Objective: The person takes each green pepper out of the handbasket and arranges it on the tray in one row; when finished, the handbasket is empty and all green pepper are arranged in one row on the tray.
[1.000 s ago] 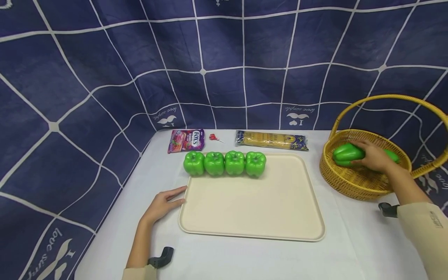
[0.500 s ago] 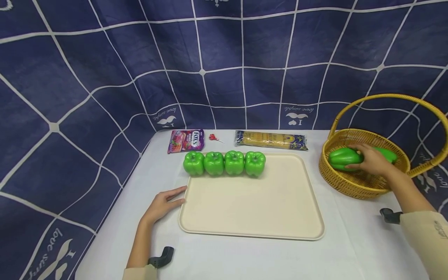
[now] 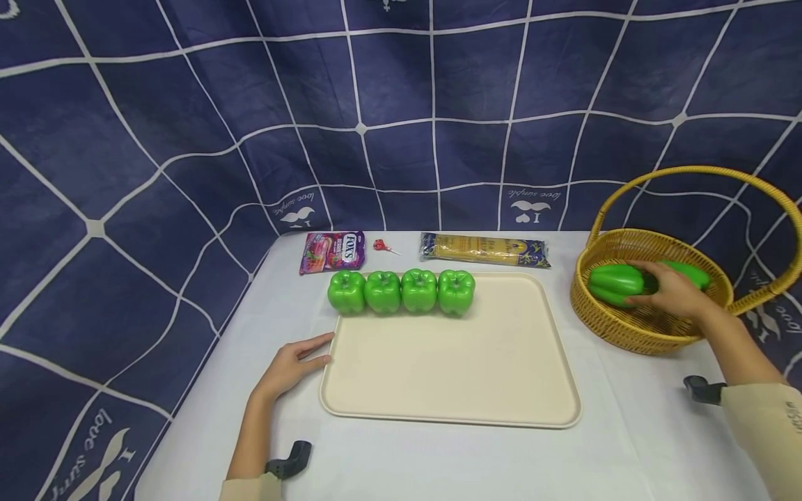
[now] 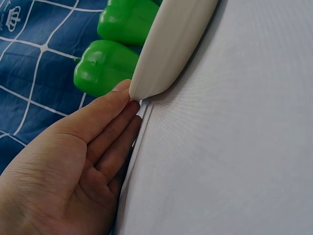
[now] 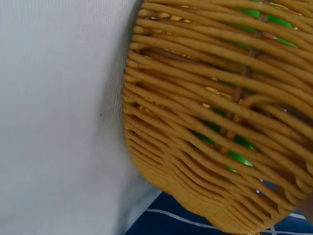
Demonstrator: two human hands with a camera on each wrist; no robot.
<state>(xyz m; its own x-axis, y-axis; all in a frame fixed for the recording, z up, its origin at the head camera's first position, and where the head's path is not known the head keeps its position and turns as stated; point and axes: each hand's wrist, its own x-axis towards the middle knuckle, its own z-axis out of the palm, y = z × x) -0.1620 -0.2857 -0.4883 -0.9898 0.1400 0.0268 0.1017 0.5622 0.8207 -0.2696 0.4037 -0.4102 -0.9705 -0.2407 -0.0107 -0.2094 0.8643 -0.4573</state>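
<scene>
In the head view, several green bell peppers (image 3: 383, 292) stand side by side along the far left edge of a cream tray (image 3: 451, 369). My left hand (image 3: 291, 365) lies at the tray's left edge, thumb and fingers extended to its rim. In the left wrist view that thumb touches the rim from above, with the fingers lower down. Inside the wicker basket (image 3: 598, 323) at right, my right hand (image 3: 677, 292) grips one end of a green bell pepper (image 3: 616, 284), thumb and fingers on opposite sides. The basket wall mostly hides this hand in the right wrist view.
Another green pepper (image 3: 689, 273) lies behind the right hand. The basket's tall handle (image 3: 708, 169) arches over it. A candy bag (image 3: 332, 252), a red lollipop (image 3: 381, 245) and a pasta pack (image 3: 485, 250) lie along the back, before a blue curtain (image 3: 401, 90).
The gripped pepper has shifted slightly left inside the basket and turned, with the right hand now farther toward its end. The left hand, tray and row of peppers stay put.
</scene>
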